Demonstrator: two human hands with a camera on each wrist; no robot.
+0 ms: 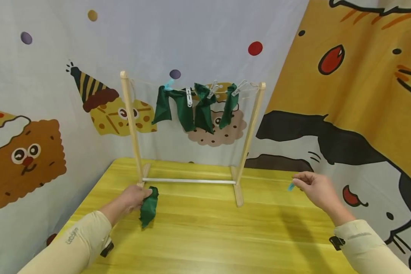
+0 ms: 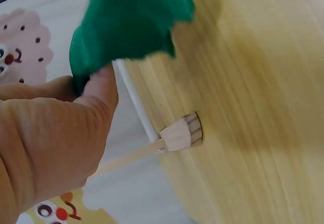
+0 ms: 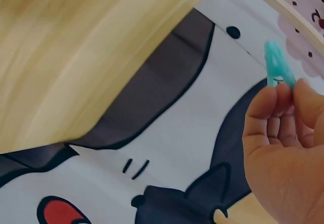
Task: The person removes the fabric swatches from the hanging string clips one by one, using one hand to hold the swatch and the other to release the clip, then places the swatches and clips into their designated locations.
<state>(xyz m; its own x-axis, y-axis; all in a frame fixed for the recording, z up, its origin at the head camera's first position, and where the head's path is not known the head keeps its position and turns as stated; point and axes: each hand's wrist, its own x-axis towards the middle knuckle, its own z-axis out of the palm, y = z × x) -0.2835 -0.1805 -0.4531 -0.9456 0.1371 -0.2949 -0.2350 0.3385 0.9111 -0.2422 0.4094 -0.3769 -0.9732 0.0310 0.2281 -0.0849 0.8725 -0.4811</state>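
Observation:
A small green cloth hangs from my left hand, pinched between thumb and fingers beside the foot of the left post. In the left wrist view the same cloth spreads out past the thumb. My right hand, off to the right of the rack, pinches a light-blue clothespin; the right wrist view shows this clothespin held by its end. Several green cloth pieces hang on the string of the wooden rack, clipped by white clothespins and a blue clothespin.
The rack stands on a yellow wood-grain table, its feet joined by a white bar. Behind and beside the table hangs a curtain printed with cartoon figures. The table's left edge slants down toward the front.

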